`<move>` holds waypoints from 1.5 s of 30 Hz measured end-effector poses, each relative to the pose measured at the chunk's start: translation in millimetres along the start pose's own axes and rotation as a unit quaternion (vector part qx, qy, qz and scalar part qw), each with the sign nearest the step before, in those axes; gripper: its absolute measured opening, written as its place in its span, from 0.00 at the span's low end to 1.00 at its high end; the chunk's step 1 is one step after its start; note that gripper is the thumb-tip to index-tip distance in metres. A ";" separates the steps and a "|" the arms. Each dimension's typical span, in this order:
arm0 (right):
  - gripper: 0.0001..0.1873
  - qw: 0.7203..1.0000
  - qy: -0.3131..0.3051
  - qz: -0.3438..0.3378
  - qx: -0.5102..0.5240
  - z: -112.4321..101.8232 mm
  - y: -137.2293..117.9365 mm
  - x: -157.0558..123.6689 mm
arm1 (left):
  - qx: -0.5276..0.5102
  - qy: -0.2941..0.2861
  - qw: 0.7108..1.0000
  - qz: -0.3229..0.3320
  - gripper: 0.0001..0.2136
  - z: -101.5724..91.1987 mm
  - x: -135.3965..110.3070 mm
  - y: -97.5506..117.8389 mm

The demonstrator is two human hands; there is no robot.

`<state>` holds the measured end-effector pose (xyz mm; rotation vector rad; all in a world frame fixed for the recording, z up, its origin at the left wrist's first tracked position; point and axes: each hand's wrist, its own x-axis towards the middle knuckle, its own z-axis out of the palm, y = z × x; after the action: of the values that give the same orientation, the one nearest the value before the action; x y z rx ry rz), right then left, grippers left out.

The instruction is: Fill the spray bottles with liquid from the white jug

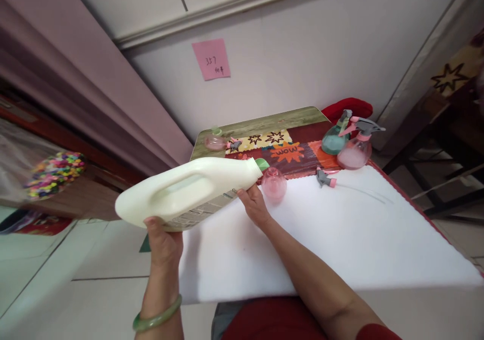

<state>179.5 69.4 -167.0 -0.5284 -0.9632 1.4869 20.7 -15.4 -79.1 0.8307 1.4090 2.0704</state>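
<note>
A large cream jug with a moulded handle (pixel 223 171) is tipped nearly onto its side, its green spout (pixel 262 164) pointing right. Under its base end, my left hand (pixel 164 242) is closed around the lower edge. My right hand (pixel 252 201) grips the underside near the neck. Just below and beyond the spout stands a round pink spray bottle (pixel 274 186) without its spray head. Whether liquid is flowing from the spout, I cannot tell. To the right a grey and pink spray head (pixel 325 178) lies on the white cloth, its clear tube stretched out.
At the table's right rear stand a teal spray bottle (pixel 333 141) and a pink spray bottle (pixel 354 153), both with heads on. Another pink bottle (pixel 215 141) and a small spray head (pixel 235 144) are at the left rear. White cloth (pixel 340 239) covers the front.
</note>
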 end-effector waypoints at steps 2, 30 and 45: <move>0.30 1.000 -0.016 -0.011 0.012 7.2 -6.9 1.5 | -0.059 -0.018 0.998 -0.006 0.39 1.5 -4.0 -7.2; 0.58 0.876 -0.185 -0.092 -0.435 88.8 -6.4 37.8 | 0.129 -0.098 0.967 -0.197 0.23 -71.8 -35.0 -34.0; 0.16 0.588 0.065 0.122 -0.797 -206.8 -171.0 -7.5 | 0.212 -0.258 0.937 -0.098 0.31 62.0 -65.1 -103.8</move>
<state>444.7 103.6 -143.9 -2.0628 -2.0134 0.3072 116.9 14.2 -172.6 1.2376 1.5641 1.2776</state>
